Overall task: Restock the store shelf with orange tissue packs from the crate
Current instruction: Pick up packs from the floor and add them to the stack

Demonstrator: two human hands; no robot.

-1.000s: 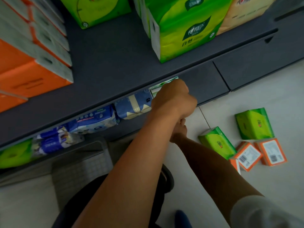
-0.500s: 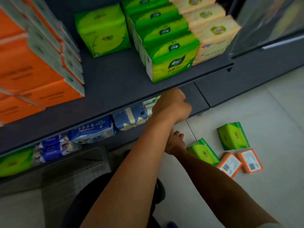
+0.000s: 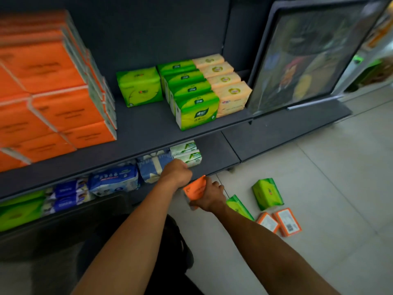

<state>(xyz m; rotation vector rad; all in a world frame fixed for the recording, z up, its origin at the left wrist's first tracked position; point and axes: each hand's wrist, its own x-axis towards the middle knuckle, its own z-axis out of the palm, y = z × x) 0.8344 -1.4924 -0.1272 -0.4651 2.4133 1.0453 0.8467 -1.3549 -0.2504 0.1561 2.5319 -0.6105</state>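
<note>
Head view: right hand (image 3: pixel 209 195) grips a soft orange plastic-wrapped tissue pack (image 3: pixel 194 189), fingers curled over its far side, thumb under; pack tilted, held above the pale tiled floor (image 3: pixel 319 177) just in front of the lower shelf edge. Left hand (image 3: pixel 176 173) is just left of and touching or nearly touching that pack, fist curled at the front of the dark grey lower shelf (image 3: pixel 214 152); cannot tell if it holds anything, its fingers are hidden behind the knuckles. Just beyond the left hand: stacked white-and-green tissue packs (image 3: pixel 187 153); to its left, a blue-and-cream wrapped pack (image 3: pixel 154 165), then blue-and-white wet-wipe packs (image 3: pixel 113 179). Right of the right hand, on the floor: two glossy green tissue packs (image 3: pixel 268 193), the nearer one partly behind the wrist, and two small orange-edged packs with white barcode labels (image 3: pixel 287 222), side by side. Up and left of both hands, the upper dark grey shelf (image 3: pixel 138 128) carries a big block of stacked orange tissue packs (image 3: pixel 53 92); above the hands, green multi-packs (image 3: pixel 191 96) in a row with pale peach packs (image 3: pixel 225 86) touching their right side. Further right, a dark framed panel (image 3: pixel 308 56) stands on the shelf base. Crate not identifiable.
</note>
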